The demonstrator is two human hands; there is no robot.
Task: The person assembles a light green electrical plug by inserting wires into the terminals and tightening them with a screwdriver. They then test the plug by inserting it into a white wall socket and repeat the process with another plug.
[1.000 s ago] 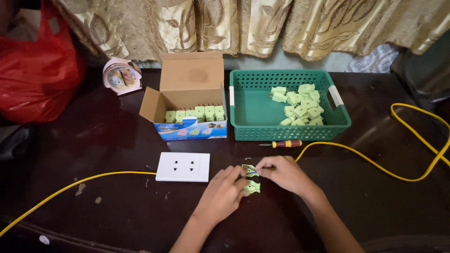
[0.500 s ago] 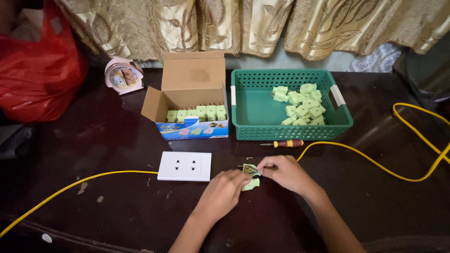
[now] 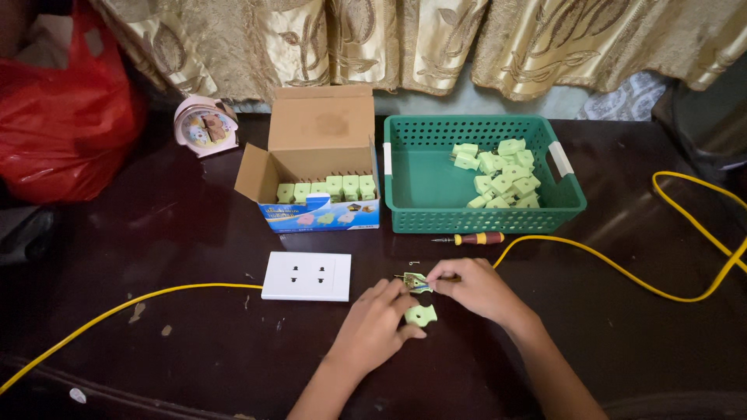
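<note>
A: Looking down at the dark surface (image 3: 179, 233), where do the two hands sit?

B: Close together near the front edge, forearms coming up from the bottom. The left hand (image 3: 373, 323) lies palm down, fingers curled, with a pale green plug half (image 3: 421, 315) pinched at its fingertips against the surface.

A: And the right hand (image 3: 476, 288)?

B: It reaches in from the right, wrist bent inward, thumb and forefinger closed on a small plug part with metal prongs (image 3: 415, 282). That part sits just above the green half, between the two hands. Both hands are nearly closed, each in a fingertip pinch and not a full fist.

A: What lies about them?

B: A white socket plate (image 3: 306, 276) just left of the left hand, with a yellow cable (image 3: 156, 294) running off from it to the left. A second stretch of yellow cable (image 3: 622, 268) curves away to the right. A small screwdriver (image 3: 476, 239) with a red and yellow handle lies just beyond the right hand.

A: Farther back?

B: A green basket (image 3: 420, 187) holding a pile of pale green plugs (image 3: 502, 175), beside an open cardboard box (image 3: 319, 155) with a row of the same plugs. A pink clock (image 3: 205, 126) and a red plastic bag (image 3: 62, 124) stand at the left.
</note>
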